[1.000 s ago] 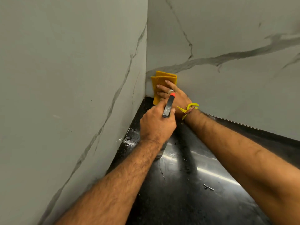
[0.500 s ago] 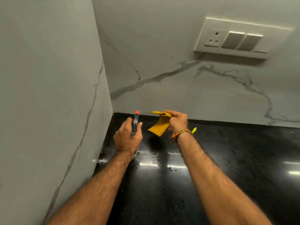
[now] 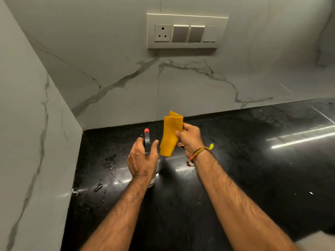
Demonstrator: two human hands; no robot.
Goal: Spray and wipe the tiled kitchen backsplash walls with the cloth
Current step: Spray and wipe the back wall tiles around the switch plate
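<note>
My left hand (image 3: 142,160) grips a spray bottle (image 3: 147,142) with a dark head and a red nozzle tip that points at the back wall; the bottle's clear body is mostly hidden under the hand. My right hand (image 3: 190,138) pinches a folded yellow cloth (image 3: 170,136), held upright in the air above the counter, apart from the wall. The marble-look tiled back wall (image 3: 126,69) and the left side wall (image 3: 27,133) meet in a corner at the left.
A white switch plate (image 3: 186,31) with a socket and several switches sits high on the back wall. The glossy black countertop (image 3: 253,169) carries scattered water drops near the corner. A pale edge shows at the bottom right.
The cloth has come off the wall near the corner and is now held in the air. Both hands drew back from the wall. The view shifted right and up, bringing in the switch plate.
</note>
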